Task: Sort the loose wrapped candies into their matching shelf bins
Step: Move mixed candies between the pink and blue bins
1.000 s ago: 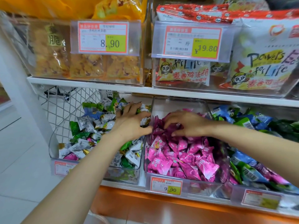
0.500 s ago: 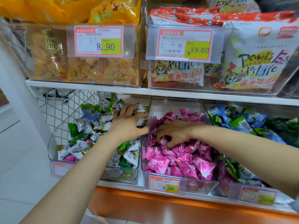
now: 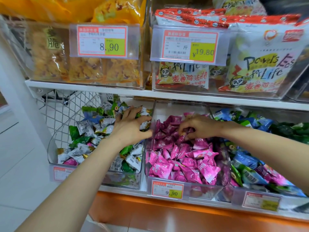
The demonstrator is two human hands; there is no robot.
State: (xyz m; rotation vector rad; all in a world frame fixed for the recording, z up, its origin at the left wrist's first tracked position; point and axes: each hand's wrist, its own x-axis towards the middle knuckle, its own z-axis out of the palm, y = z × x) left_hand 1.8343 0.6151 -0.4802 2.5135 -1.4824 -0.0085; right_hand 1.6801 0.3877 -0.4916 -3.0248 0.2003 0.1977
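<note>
Grip left (image 3: 129, 128) splayed on mixed candies (image 3: 87, 128) | grip right (image 3: 199, 126) pinching pink candies (image 3: 198, 156), axes jumbled

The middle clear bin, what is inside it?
Pink wrapped candies fill the middle bin, and the right hand rests among them with curled fingers. Whether the fingers hold anything is covered.

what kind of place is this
Most likely a shop's snack aisle: printed price tags clipped to the fronts of clear bins, loose pink wrapped candies heaped for bulk sale, and bagged snacks stocked on the shelf above.
</note>
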